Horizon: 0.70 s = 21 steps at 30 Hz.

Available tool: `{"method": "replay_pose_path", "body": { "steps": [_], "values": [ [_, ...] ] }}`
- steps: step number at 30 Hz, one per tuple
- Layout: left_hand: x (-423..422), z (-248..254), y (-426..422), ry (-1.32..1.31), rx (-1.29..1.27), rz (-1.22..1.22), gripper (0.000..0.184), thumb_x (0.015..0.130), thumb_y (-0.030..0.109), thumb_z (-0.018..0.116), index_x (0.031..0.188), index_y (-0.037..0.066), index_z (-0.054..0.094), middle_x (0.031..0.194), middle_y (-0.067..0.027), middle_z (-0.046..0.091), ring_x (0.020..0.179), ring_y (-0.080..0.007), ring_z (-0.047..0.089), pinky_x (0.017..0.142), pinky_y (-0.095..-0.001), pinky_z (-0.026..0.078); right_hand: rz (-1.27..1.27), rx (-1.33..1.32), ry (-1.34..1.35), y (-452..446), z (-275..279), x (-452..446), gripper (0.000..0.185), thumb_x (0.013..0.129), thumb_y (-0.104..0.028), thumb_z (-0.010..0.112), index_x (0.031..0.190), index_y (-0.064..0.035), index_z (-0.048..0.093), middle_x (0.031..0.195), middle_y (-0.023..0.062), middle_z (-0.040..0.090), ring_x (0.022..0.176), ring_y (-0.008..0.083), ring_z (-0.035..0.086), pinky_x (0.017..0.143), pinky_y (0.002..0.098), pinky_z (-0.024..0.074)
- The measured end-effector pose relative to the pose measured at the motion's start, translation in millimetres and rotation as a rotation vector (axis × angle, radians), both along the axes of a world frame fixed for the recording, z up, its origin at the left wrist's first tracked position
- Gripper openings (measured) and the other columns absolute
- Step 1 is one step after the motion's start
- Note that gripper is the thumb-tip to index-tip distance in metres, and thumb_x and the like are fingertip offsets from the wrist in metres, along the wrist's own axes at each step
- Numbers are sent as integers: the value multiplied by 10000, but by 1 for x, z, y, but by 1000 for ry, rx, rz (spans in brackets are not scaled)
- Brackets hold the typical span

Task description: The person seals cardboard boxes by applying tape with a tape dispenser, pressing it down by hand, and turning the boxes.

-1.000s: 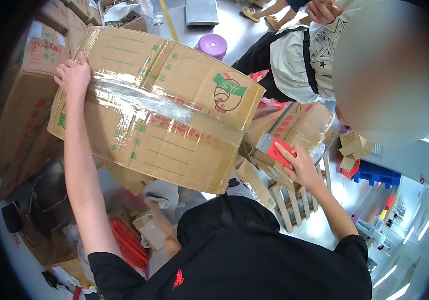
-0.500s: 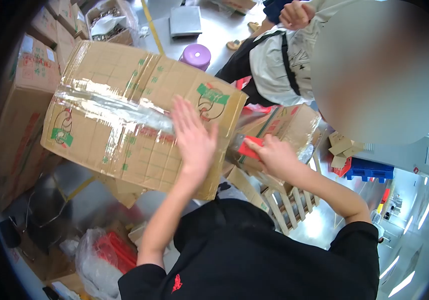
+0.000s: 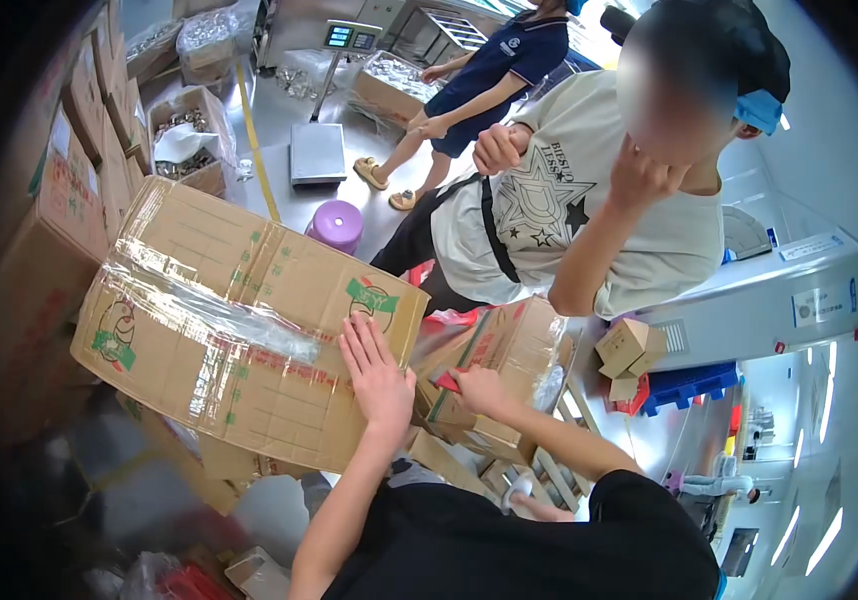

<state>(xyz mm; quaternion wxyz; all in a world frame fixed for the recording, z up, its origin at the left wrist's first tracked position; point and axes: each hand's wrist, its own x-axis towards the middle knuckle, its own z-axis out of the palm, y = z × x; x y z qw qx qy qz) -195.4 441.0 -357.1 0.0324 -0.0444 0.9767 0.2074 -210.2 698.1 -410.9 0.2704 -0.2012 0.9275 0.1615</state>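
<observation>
A large cardboard carton (image 3: 189,385), with clear tape along its middle seam and green printed marks, lies tilted in front of me. My left hand (image 3: 381,385) rests flat on its top near the right end, fingers stretched out. Just beyond that end, my right hand (image 3: 484,390) is closed around a red-handled tool (image 3: 446,381). Most of the tool is hidden by my fingers and the carton edge, so its kind is unclear. Behind my right hand stands another taped carton (image 3: 519,345).
A person in a white shirt (image 3: 569,200) stands close across the cartons; another in dark blue (image 3: 509,60) is farther back. Beyond are a purple stool (image 3: 336,226) and a floor scale (image 3: 318,155). Stacked cartons (image 3: 49,230) line the left, and a wooden pallet (image 3: 552,478) lies low right.
The view has tilted up, bringing more of the room and both people into sight. My left hand still lies on the carton; my right hand still grips the red-handled tool beside its end.
</observation>
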Motion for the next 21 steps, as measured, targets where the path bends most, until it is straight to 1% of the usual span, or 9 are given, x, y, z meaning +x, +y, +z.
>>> {"method": "replay_pose_path", "body": {
  "steps": [1,3,6,10,15,16,18,20,21],
  "values": [
    [2,-7,11,2,0,-1,979,946,426,713,1677,-70,289,1780,-313,159,1662,-460,149,1375,-560,87,-202,-112,83,-8,14,3,546,868,-389,774,1354,-144,744,1016,192,801,904,374,780,802,539,625],
    [8,-22,33,51,-360,39,769,1034,310,558,1682,-30,322,1774,-314,186,1645,-501,184,1365,-604,106,-333,-199,78,-4,10,8,575,872,-378,765,1407,-174,713,1005,210,791,910,395,770,817,541,619],
    [15,-24,35,52,-337,-3,673,1066,227,440,1685,-12,329,1762,-327,215,1628,-532,211,1354,-630,131,-529,-356,58,-4,5,25,629,876,-364,750,1484,-222,668,995,235,776,923,428,757,840,541,608],
    [43,-33,42,135,-417,-225,702,1045,241,483,1686,-7,339,1775,-269,248,1648,-449,233,1366,-557,159,-604,-445,-9,6,1,57,633,860,-315,687,1491,-295,650,980,244,771,920,451,753,828,560,608],
    [55,-28,21,116,-213,-383,644,927,157,603,1518,-96,557,1759,-235,309,1637,-384,305,1355,-475,240,-683,-304,-104,21,-18,86,714,883,-398,724,1578,-350,566,1005,222,777,909,435,753,832,537,602],
    [55,-22,9,77,-242,-364,644,927,157,603,1518,-96,557,1759,-235,309,1637,-384,305,1355,-475,240,-743,-356,-129,21,-15,85,719,880,-386,730,1579,-338,568,965,214,770,889,415,757,819,516,606],
    [51,-19,-20,236,283,-497,566,886,121,675,1407,-96,624,1728,-242,357,1615,-380,344,1336,-479,292,-817,-537,-151,29,-20,89,728,884,-317,729,1592,-288,565,944,175,765,853,341,749,807,456,600],
    [54,-24,-50,192,183,-611,581,939,157,684,1478,-43,594,1723,-230,372,1611,-375,349,1329,-479,305,-833,-700,-154,31,-31,93,731,891,-260,722,1604,-248,561,962,144,767,837,287,738,809,417,590],
    [58,-14,-64,169,278,-556,575,977,167,666,1524,15,575,1726,-217,376,1617,-373,339,1328,-485,302,-886,-960,-60,31,-32,95,727,899,-192,696,1611,-197,554,1021,96,754,847,216,693,812,365,561]
  ]
}}
